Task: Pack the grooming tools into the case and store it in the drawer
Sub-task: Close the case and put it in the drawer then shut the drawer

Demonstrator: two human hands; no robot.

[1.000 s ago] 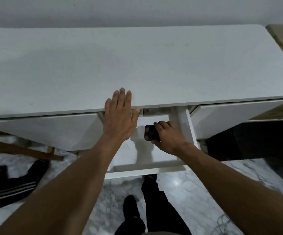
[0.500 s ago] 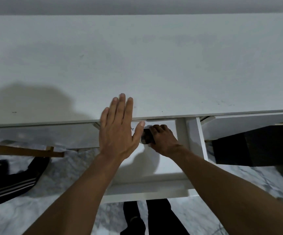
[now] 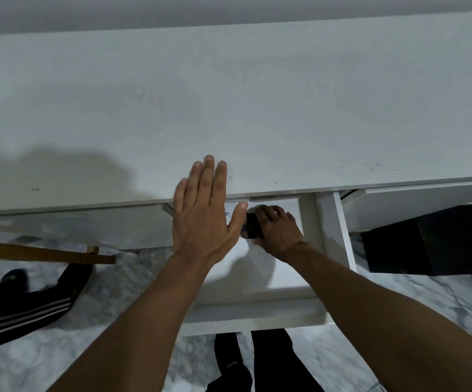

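A white drawer (image 3: 257, 314) stands pulled out from under the white desk top (image 3: 229, 108). My right hand (image 3: 277, 230) reaches into the drawer near its back and grips a small black case (image 3: 251, 226); most of the case is hidden by my fingers. My left hand (image 3: 203, 213) lies flat, fingers together, on the desk's front edge just left of the case, its thumb close to the case.
A closed drawer front (image 3: 415, 205) sits to the right, with a dark cavity (image 3: 432, 244) below it. A wooden bar (image 3: 45, 253) crosses under the desk at left. Dark striped clothing (image 3: 22, 309) lies on the marble floor. My black-clad legs (image 3: 268, 360) stand below the drawer.
My right hand has carried the case deeper toward the back of the drawer. My head has leaned closer over the desk. The left hand has stayed flat on the edge.
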